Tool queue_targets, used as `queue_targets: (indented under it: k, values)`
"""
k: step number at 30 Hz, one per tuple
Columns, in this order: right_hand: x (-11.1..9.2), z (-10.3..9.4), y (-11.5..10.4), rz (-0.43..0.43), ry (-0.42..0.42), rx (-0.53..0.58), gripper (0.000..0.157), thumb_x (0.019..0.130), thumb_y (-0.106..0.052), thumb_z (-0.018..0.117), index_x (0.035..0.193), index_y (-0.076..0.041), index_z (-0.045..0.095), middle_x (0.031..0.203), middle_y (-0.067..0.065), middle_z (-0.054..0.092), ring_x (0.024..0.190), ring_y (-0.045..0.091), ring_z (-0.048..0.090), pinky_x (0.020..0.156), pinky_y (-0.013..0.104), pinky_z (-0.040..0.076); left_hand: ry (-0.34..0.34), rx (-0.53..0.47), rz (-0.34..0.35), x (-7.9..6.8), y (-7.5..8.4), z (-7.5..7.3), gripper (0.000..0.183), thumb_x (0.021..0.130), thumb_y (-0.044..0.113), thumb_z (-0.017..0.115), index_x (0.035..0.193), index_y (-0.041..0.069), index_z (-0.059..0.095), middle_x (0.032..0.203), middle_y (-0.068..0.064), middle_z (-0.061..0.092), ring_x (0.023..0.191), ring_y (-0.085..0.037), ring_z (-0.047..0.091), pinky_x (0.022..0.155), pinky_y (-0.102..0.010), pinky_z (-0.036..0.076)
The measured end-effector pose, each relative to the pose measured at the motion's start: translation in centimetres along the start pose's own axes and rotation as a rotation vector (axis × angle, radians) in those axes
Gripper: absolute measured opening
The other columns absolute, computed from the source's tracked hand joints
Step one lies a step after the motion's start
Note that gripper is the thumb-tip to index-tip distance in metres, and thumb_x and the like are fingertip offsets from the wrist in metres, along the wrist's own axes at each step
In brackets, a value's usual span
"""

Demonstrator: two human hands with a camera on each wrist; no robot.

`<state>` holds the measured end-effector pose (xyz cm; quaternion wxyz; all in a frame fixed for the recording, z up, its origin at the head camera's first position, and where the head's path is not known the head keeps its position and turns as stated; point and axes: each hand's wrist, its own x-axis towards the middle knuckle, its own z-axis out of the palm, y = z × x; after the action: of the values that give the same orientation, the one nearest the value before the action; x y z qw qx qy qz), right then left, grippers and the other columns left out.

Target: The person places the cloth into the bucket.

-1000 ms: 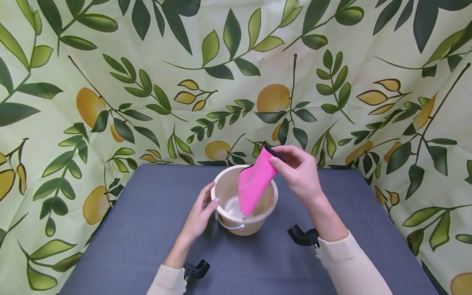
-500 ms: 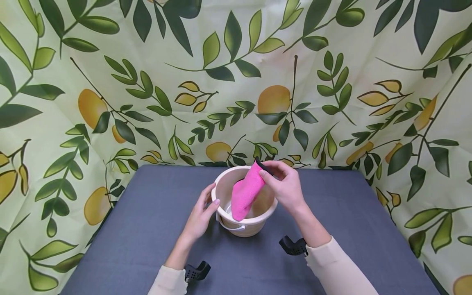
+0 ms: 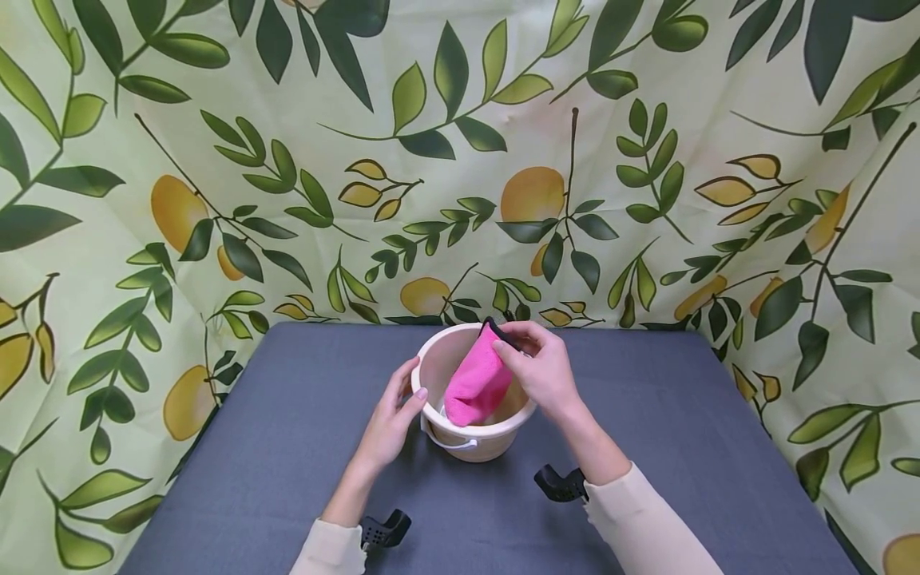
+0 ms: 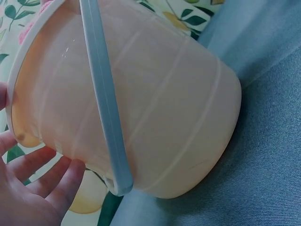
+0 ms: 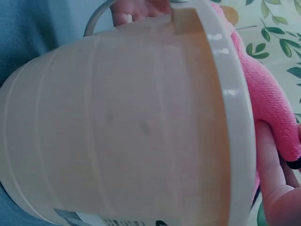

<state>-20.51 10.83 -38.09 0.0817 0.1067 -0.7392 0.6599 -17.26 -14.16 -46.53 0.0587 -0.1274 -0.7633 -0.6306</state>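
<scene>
A cream plastic bucket with a pale handle stands upright on the dark table. My left hand grips its rim at the left, thumb over the edge and fingers against the outer wall. At the opposite side, my right hand pinches a fuzzy pink cloth by its black-edged top corner. The cloth hangs into the bucket opening, its lower part bunched and folded. In the right wrist view, the pink cloth shows beyond the rim, beside the right fingers.
A grey-blue cloth covers the table. Behind it hangs a curtain printed with leaves and orange fruit, which also runs along both sides. Black camera mounts are worn on the wrists. A printed label is on the bucket's wall.
My right hand has moved left and down with the pink cloth, which sinks lower into the bucket and folds at its bottom. The left hand stays on the rim.
</scene>
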Motion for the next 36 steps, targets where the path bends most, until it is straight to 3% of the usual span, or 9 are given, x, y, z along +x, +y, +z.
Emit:
queue_targets:
  k: [5,13,20,27,36]
  values:
    - [0.0,0.5,0.5,0.056,-0.018,-0.023,0.031,0.091,-0.007,0.076,0.12,0.001,0.068,0.121,0.018,0.066,0.112,0.03,0.067,0.087,0.027,0.056,0.004,0.001,-0.001,0.0,0.0,0.0,0.057,0.103,0.021,0.058,0.156,0.01,0.038,0.158,-0.016,0.039,0.143,-0.035,0.04,0.113,-0.058,0.032]
    - [-0.3,1.2,0.9,0.105,-0.026,-0.176,0.027,0.09,-0.011,0.076,0.116,-0.004,0.071,0.112,0.014,0.069,0.1,0.027,0.067,0.081,0.031,0.057,0.001,0.0,0.013,0.0,-0.1,0.2,0.056,0.104,0.02,0.057,0.156,0.01,0.038,0.157,-0.016,0.04,0.142,-0.034,0.041,0.113,-0.057,0.033]
    - [-0.4,1.5,0.8,0.132,-0.029,-0.17,0.026,0.09,-0.015,0.076,0.114,-0.005,0.073,0.109,0.012,0.069,0.096,0.025,0.067,0.078,0.031,0.057,0.01,0.004,0.018,0.0,-0.1,0.1,0.055,0.104,0.019,0.057,0.155,0.01,0.039,0.156,-0.017,0.042,0.141,-0.034,0.043,0.112,-0.058,0.034]
    - [-0.2,0.7,0.3,0.143,-0.039,-0.235,0.022,0.091,-0.017,0.075,0.11,-0.005,0.074,0.102,0.009,0.07,0.089,0.023,0.066,0.078,0.033,0.055,-0.002,0.013,0.023,0.0,-0.1,0.1,0.056,0.104,0.02,0.058,0.156,0.011,0.038,0.157,-0.017,0.042,0.142,-0.034,0.042,0.113,-0.057,0.034]
    - [-0.3,-0.8,-0.5,0.107,-0.054,-0.166,0.027,0.094,-0.016,0.072,0.116,0.0,0.071,0.102,0.012,0.071,0.088,0.033,0.07,0.076,0.033,0.056,0.013,0.019,0.018,0.0,-0.1,0.0,0.055,0.104,0.021,0.058,0.155,0.013,0.04,0.157,-0.014,0.043,0.141,-0.033,0.043,0.112,-0.057,0.035]
